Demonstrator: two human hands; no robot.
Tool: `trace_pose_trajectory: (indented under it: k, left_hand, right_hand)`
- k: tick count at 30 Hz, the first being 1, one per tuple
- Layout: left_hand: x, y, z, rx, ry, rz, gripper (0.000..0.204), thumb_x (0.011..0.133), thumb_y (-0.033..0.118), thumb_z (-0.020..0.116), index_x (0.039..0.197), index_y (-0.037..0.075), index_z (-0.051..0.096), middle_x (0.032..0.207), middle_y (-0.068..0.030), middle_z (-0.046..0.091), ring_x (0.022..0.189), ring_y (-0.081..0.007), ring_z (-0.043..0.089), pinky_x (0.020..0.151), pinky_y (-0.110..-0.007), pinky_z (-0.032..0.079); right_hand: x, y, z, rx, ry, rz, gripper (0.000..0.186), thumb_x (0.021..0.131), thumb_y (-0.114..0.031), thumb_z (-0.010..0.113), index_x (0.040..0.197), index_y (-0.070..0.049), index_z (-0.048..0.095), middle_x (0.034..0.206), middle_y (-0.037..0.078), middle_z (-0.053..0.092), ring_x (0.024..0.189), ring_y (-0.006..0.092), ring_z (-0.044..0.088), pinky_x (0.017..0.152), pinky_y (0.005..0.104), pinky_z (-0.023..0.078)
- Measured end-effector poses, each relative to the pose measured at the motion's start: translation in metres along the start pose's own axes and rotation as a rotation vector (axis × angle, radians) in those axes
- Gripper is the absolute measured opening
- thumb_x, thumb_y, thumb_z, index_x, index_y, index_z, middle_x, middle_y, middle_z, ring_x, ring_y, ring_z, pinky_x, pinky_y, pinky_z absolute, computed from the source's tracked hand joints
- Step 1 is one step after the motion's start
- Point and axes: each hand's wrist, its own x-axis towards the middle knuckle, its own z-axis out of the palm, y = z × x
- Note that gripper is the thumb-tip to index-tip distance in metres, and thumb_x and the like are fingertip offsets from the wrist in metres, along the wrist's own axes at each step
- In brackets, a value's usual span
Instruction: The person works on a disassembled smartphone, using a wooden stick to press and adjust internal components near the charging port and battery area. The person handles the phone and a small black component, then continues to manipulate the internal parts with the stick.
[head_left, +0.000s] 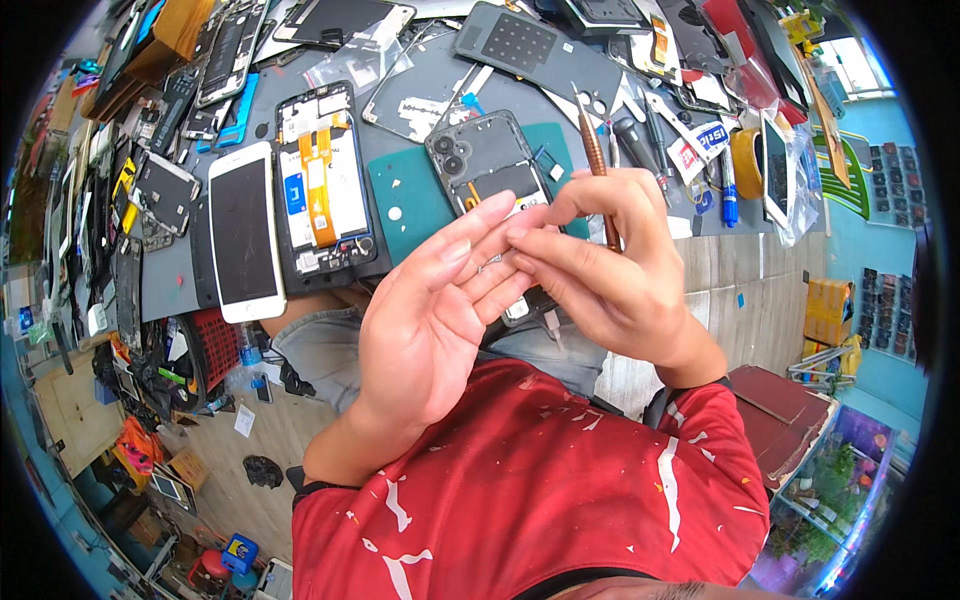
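Observation:
My left hand (pixel 430 310) is held palm up, its fingers stretched out flat, above the near edge of the desk. Small shiny bits seem to lie on its fingers, too small to name. Against those fingers, my right hand (pixel 620 265) brings its thumb and fingertips together; anything pinched there is hidden. A copper-coloured screwdriver (pixel 592 140) is tucked between my right fingers, its thin tip pointing up and away. Behind both hands an opened dark phone (pixel 480 150) lies on a green mat (pixel 405 215), partly covered by my fingers.
To the left lie a white phone (pixel 245 230), face up, and an opened phone with an orange flex cable (pixel 320 180). A grey back cover (pixel 530 50) and loose phone parts crowd the far side. A blue marker (pixel 729 180) and a tape roll (pixel 745 157) are at right.

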Motion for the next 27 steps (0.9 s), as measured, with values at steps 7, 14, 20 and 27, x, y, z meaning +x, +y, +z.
trace_pose_trajectory:
  k: [7,14,20,27]
  left_hand:
    - [0.002,0.000,-0.008,-0.070,-0.063,-0.058,0.062,0.114,0.022,0.044,0.163,-0.015,0.040,0.164,-0.0376,0.048,0.157,-0.0408,0.049,0.131,-0.053,0.039]
    - [-0.001,-0.005,-0.010,-0.093,-0.039,-0.047,0.064,0.114,0.025,0.043,0.163,-0.016,0.039,0.165,-0.0374,0.047,0.156,-0.0404,0.049,0.131,-0.052,0.040]
    - [-0.003,-0.004,-0.009,-0.076,-0.040,-0.008,0.069,0.113,0.029,0.041,0.165,-0.015,0.034,0.167,-0.0376,0.045,0.155,-0.0398,0.051,0.130,-0.050,0.043]
    - [-0.005,-0.007,-0.013,-0.128,-0.090,0.005,0.063,0.117,0.027,0.042,0.163,-0.017,0.038,0.165,-0.0363,0.047,0.157,-0.0398,0.048,0.132,-0.052,0.038]
  right_hand:
    - [-0.006,-0.005,-0.004,-0.093,-0.070,0.004,0.040,0.073,-0.006,0.094,0.112,-0.014,0.087,0.112,0.007,0.067,0.108,0.0299,0.062,0.104,0.0498,0.055]
    - [0.002,-0.006,-0.011,-0.049,-0.138,0.041,0.036,0.072,-0.005,0.094,0.107,-0.011,0.086,0.113,0.008,0.066,0.106,0.0307,0.062,0.100,0.0471,0.054]
    - [0.004,-0.016,-0.011,-0.052,-0.110,0.109,0.037,0.072,-0.002,0.093,0.108,-0.008,0.085,0.113,0.011,0.065,0.105,0.0313,0.062,0.098,0.0458,0.054]
    - [0.003,-0.018,-0.006,-0.191,-0.085,-0.076,0.041,0.072,-0.003,0.093,0.111,-0.010,0.085,0.115,0.009,0.066,0.108,0.0319,0.062,0.100,0.0491,0.053]
